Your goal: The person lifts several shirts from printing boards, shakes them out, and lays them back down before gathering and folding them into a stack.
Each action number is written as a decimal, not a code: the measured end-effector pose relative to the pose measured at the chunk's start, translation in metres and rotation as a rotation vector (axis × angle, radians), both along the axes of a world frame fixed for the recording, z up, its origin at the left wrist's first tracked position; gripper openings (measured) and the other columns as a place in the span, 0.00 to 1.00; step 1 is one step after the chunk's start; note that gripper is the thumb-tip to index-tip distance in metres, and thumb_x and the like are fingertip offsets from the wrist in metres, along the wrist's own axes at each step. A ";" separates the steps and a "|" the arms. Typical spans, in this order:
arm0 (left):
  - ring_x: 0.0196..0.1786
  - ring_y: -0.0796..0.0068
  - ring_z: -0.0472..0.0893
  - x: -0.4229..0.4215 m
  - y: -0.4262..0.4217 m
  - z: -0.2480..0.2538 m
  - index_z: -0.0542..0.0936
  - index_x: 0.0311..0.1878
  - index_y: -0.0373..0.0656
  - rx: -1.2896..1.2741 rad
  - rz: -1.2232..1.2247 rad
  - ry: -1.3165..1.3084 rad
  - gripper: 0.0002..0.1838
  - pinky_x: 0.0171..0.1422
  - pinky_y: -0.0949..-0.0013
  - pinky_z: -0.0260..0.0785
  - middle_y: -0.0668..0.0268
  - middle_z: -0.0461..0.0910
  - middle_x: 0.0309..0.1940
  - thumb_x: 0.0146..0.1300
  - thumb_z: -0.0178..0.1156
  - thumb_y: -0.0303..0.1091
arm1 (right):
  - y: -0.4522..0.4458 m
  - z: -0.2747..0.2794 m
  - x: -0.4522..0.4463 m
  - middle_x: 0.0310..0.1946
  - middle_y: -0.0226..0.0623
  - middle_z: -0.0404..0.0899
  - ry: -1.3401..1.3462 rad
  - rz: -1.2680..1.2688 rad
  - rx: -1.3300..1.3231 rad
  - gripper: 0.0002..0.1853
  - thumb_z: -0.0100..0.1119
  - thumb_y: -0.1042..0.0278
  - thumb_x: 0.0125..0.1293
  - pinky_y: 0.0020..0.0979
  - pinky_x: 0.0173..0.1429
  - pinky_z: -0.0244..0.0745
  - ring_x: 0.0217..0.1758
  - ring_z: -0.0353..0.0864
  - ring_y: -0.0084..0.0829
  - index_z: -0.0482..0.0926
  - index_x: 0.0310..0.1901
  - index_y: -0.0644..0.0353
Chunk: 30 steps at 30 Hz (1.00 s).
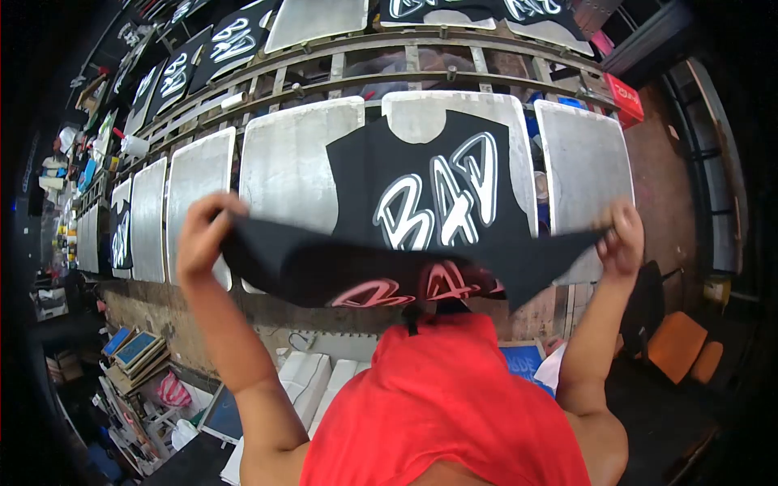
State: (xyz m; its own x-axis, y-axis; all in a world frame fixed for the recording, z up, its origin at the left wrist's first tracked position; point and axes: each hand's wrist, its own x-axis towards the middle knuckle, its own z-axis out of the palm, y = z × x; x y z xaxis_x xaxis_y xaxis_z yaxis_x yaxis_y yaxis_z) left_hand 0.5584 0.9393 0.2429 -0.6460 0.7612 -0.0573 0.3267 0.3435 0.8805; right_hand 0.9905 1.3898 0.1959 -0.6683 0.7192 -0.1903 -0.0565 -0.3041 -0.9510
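Left fingers [217, 204] and right fingers [620, 224], both pinched shut, stretch a printed black panel [389, 263] aloft nearby (not laid down), while farther off a lettered garment piece [355, 182] lies flat on a pale board [417, 126].

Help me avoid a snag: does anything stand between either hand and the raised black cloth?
Nothing visible does: the left hand and right hand each grip one end of the cloth directly.
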 end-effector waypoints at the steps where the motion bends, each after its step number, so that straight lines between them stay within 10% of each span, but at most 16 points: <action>1: 0.40 0.75 0.78 -0.020 0.030 -0.017 0.82 0.39 0.36 -0.139 0.040 0.073 0.12 0.49 0.70 0.69 0.65 0.82 0.35 0.62 0.58 0.37 | 0.015 -0.011 -0.035 0.22 0.25 0.66 0.043 -0.044 -0.040 0.08 0.57 0.65 0.72 0.24 0.23 0.64 0.23 0.66 0.16 0.74 0.44 0.60; 7: 0.44 0.61 0.86 -0.096 0.167 -0.208 0.86 0.46 0.38 -0.357 0.243 0.162 0.16 0.53 0.64 0.74 0.53 0.87 0.39 0.62 0.63 0.40 | 0.109 -0.186 -0.170 0.44 0.48 0.84 -0.308 -0.093 -0.119 0.12 0.54 0.66 0.71 0.33 0.42 0.83 0.40 0.87 0.38 0.72 0.50 0.64; 11: 0.50 0.56 0.85 -0.092 0.191 -0.293 0.84 0.52 0.40 -0.469 0.300 0.199 0.21 0.58 0.61 0.74 0.53 0.86 0.45 0.58 0.68 0.40 | 0.095 -0.242 -0.192 0.51 0.48 0.83 -0.732 0.033 0.796 0.19 0.61 0.65 0.64 0.42 0.56 0.76 0.50 0.83 0.47 0.76 0.54 0.65; 16: 0.48 0.58 0.85 -0.091 0.206 -0.295 0.85 0.47 0.43 -0.504 0.352 0.198 0.17 0.56 0.61 0.74 0.57 0.86 0.42 0.57 0.69 0.40 | 0.091 -0.251 -0.210 0.59 0.43 0.77 -0.610 0.144 1.234 0.22 0.65 0.65 0.60 0.44 0.67 0.65 0.63 0.72 0.47 0.79 0.57 0.57; 23: 0.45 0.56 0.83 -0.107 0.231 -0.301 0.84 0.41 0.46 -0.497 0.239 0.267 0.10 0.53 0.58 0.74 0.58 0.84 0.39 0.57 0.68 0.36 | 0.121 -0.246 -0.254 0.42 0.42 0.80 -0.861 0.463 1.030 0.08 0.62 0.70 0.61 0.47 0.50 0.70 0.49 0.77 0.46 0.80 0.42 0.59; 30: 0.55 0.51 0.77 -0.109 0.242 -0.289 0.82 0.44 0.48 -0.519 0.190 0.493 0.12 0.58 0.55 0.72 0.57 0.80 0.45 0.57 0.67 0.35 | 0.125 -0.252 -0.258 0.42 0.40 0.79 -0.738 0.156 1.213 0.07 0.63 0.70 0.59 0.50 0.53 0.69 0.51 0.76 0.46 0.79 0.39 0.58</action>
State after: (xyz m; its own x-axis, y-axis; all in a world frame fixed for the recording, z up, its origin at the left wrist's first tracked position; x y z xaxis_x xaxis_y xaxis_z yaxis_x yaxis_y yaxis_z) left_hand 0.4497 1.1810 -0.0457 -0.8076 0.5877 -0.0490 0.5357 0.7658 0.3558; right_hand 0.7323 1.5153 -0.0565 -0.7745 0.6156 0.1459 0.5153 0.7476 -0.4189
